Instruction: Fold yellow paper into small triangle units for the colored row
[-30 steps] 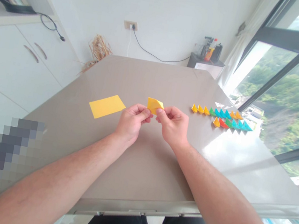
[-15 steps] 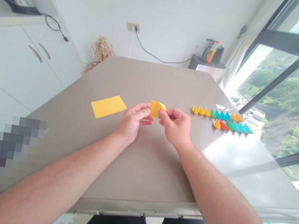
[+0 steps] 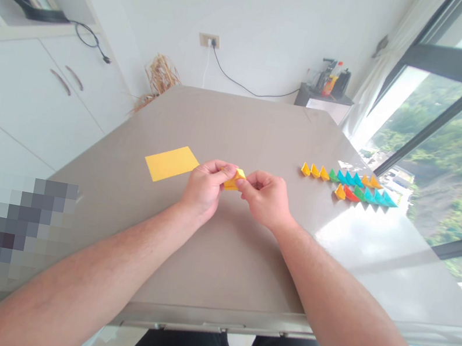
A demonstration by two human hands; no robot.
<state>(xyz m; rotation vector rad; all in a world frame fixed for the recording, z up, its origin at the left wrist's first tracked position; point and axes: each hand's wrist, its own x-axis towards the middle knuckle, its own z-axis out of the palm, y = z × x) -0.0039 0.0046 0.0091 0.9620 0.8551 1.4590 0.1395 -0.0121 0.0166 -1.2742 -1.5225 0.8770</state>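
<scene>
A small piece of folded yellow paper is pinched between my two hands above the middle of the table. My left hand grips its left side, thumb on top. On its right side, the thumb and fingers of my right hand press the paper's edge. Parts of the folds are hidden behind my fingers. Flat on the table, just left of my left hand, lies a sheet of yellow paper.
Several small folded paper boats in yellow, green, blue, orange and red stand in two rows at the right of the table. Behind them is a large window. A small cabinet holding a bottle stands beyond the far edge.
The folded yellow paper has been tilted and lowered a little, and more of it is covered by my fingers. My left hand has closed more firmly around it. The view has shifted slightly.
</scene>
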